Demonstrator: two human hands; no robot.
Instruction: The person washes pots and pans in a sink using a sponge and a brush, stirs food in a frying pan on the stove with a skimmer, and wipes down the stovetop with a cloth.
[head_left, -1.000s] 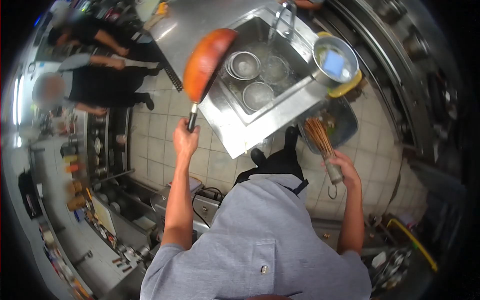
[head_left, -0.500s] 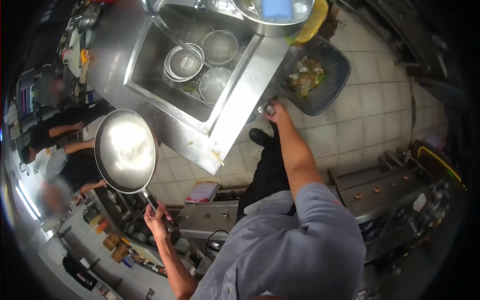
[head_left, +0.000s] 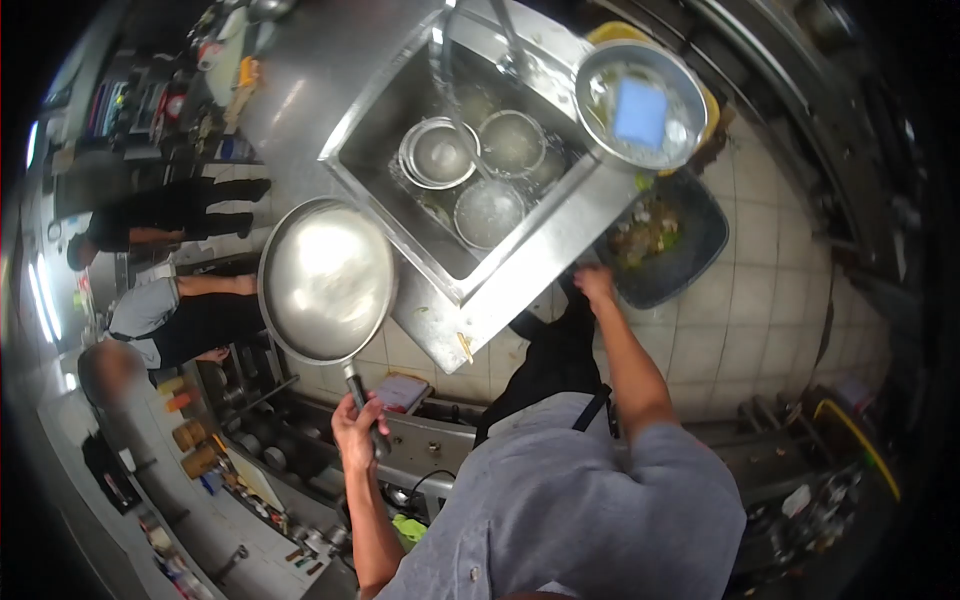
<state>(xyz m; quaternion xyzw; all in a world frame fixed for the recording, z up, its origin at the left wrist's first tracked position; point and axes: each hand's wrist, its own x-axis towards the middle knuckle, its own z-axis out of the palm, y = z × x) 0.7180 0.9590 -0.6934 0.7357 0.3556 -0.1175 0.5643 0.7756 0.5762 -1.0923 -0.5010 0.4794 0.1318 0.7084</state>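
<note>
My left hand (head_left: 358, 430) is closed around the black handle of a steel frying pan (head_left: 328, 280). The pan is held up beside the sink's near left corner, its shiny inner face toward me. My right hand (head_left: 596, 285) is low by the front edge of the steel counter (head_left: 530, 290), close to a grey bin (head_left: 712, 225) with food scraps. Its fingers are curled, and what they grip is hidden. Several round metal pots, among them a nested stack (head_left: 440, 155), sit in the wet sink (head_left: 385, 200).
A metal pot (head_left: 690, 100) with a blue sponge (head_left: 640, 112) rests at the counter's right end. A faucet (head_left: 445, 70) reaches over the sink. Two people stand at the left, one in a grey shirt (head_left: 145, 305). Steel cooking units (head_left: 430, 440) stand behind me.
The view has shifted, so sink, bin and pan appear lower and farther right. The shiny metal piece at my right hand no longer shows. My left hand still holds the pan.
</note>
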